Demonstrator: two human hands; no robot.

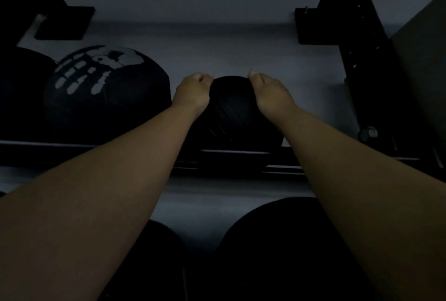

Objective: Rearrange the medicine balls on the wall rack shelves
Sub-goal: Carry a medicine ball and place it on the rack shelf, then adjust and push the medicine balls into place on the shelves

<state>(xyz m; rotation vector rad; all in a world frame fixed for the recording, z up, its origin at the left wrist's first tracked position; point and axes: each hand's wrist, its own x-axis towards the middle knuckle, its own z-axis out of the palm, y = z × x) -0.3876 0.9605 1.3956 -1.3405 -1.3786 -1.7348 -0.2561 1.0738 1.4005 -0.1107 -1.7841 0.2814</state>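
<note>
I am seeing my left hand [193,92] and my right hand [270,93] reaching forward on bare arms, each one lying against a side of a small black medicine ball [233,112]. The fingers are curling over the top and far side of the ball, so the two hands are cupping it between them rather than lying flat or spread; the fingertips are going out of sight behind it, and I cannot tell how firmly they are pressing. The ball is sitting on the middle shelf rail [236,153] of the rack, roughly centred between the uprights. Just beside it on the left, a larger black ball with pale lettering [103,93] is resting on the same shelf, and another dark ball [21,83] is showing at the left edge beyond that. The black upright [369,59] of the rack is standing to the right against the pale wall [193,11]. Below my arms, two more dark balls [277,240] are sitting on the lower shelf, very dim in this light.
</note>
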